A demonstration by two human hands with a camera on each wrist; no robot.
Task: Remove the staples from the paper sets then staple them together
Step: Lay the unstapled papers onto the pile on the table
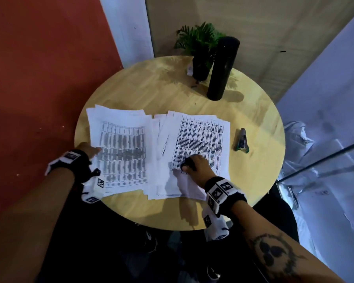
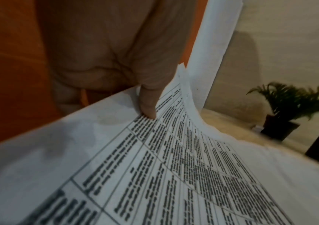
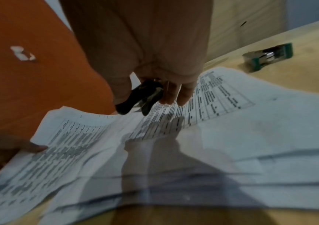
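Observation:
Two sets of printed sheets lie side by side on the round wooden table (image 1: 172, 92). My left hand (image 1: 90, 152) pinches the left edge of the left paper set (image 1: 121, 148), its thumb (image 2: 148, 105) on top of the printed page and the other fingers hidden under the sheets. My right hand (image 1: 194, 163) rests on the near part of the right paper set (image 1: 202, 139) and grips a black staple remover (image 3: 135, 99), whose tip points down at the page. A grey and green stapler (image 1: 242, 140) lies on the table right of the papers, apart from both hands.
A small potted plant (image 1: 200, 48) and a tall black cylinder flask (image 1: 223, 68) stand at the table's far side. An orange-red wall (image 1: 39, 78) is to the left. A glass panel edge (image 1: 319, 162) runs close on the right.

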